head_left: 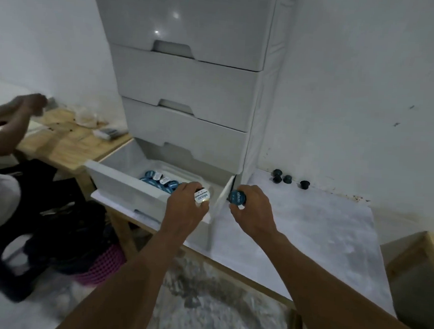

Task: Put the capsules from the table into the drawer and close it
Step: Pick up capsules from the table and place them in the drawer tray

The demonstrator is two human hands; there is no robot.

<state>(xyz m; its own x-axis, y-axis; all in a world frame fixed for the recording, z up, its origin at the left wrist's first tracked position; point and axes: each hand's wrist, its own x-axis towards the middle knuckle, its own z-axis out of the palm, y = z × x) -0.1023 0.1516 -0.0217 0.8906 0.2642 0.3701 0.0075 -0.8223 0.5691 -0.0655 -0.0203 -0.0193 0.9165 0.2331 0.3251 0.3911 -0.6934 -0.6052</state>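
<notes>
At the table (308, 235), left hand (185, 206) and right hand (254, 210) hold capsules (202, 196) lid-up.

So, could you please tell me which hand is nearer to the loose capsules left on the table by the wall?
Right. The right hand is over the table, nearer the camera than the loose capsules; the left hand is farther left, over the open drawer.

White walls (371, 72); mottled grey floor (213, 313); black stool (22, 281) and pink basket (103, 267) at left.

Blue capsules (161, 182); white drawer (122, 181); pink basket (103, 267).
</notes>
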